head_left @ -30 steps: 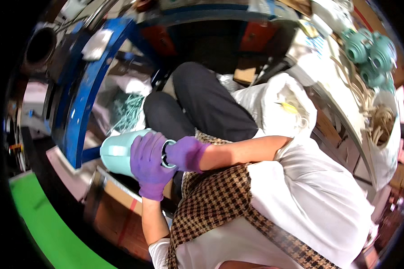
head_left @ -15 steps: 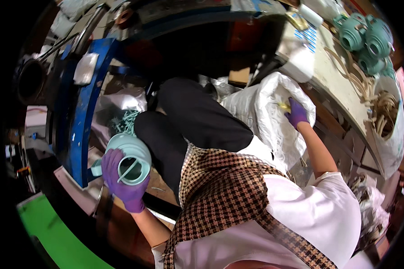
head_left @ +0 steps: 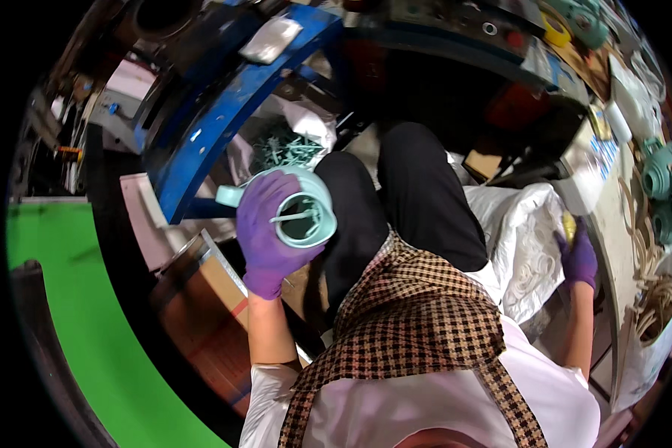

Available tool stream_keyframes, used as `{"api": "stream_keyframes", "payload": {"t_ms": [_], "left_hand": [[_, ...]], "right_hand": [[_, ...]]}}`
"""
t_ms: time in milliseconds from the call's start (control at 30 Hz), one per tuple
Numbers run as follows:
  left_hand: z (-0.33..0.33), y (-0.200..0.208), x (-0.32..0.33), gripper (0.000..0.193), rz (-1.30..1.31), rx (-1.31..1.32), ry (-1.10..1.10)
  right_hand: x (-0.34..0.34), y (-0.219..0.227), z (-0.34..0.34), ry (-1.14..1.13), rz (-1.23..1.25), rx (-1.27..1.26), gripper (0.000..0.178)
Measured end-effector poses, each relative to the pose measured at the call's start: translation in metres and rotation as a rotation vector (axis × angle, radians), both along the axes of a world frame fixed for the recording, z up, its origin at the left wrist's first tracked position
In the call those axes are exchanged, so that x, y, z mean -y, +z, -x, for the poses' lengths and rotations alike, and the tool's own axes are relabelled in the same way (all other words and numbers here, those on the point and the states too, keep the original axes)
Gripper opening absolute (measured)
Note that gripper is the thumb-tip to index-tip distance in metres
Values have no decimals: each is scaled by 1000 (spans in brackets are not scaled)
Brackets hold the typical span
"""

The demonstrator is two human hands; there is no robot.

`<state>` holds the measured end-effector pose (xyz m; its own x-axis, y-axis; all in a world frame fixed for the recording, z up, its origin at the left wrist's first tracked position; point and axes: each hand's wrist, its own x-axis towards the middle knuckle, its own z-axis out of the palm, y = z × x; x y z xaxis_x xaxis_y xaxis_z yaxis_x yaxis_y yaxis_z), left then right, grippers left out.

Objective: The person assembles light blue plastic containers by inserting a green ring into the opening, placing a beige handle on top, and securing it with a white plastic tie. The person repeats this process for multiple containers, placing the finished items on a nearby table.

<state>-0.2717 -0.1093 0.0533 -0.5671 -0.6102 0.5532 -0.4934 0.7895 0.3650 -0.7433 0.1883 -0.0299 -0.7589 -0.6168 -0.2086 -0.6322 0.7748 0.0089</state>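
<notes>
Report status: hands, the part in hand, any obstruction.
Left hand gripping pale green plastic housing over lap. Right hand down in white plastic bag, by something yellow. Nothing blocking either hand.

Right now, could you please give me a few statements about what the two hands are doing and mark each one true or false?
1. The left hand holds a pale teal plastic housing. True.
2. Both hands wear orange gloves. False: both gloves are purple.
3. The right hand reaches to the white plastic bag at the person's right side, touching something yellow. True.
4. The two hands grip the same part together. False: they are far apart, one on each side of the lap.
5. More teal parts sit on the bench at the far right. True.
6. The floor patch at the lower left is red. False: the floor patch is bright green.
</notes>
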Motion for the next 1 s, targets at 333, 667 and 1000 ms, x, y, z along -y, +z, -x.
{"api": "stream_keyframes", "payload": {"t_ms": [333,667,1000], "left_hand": [[-6,8,13,65,-40,-13,-57],[26,15,17,59,-19,98,-56],[68,-10,15,50,12,252,-108]], "right_hand": [[187,90,-127,490,971,1026,45],[257,120,-236,1367,332,-221,25],[265,98,-252,980,-80,337,44]]}}
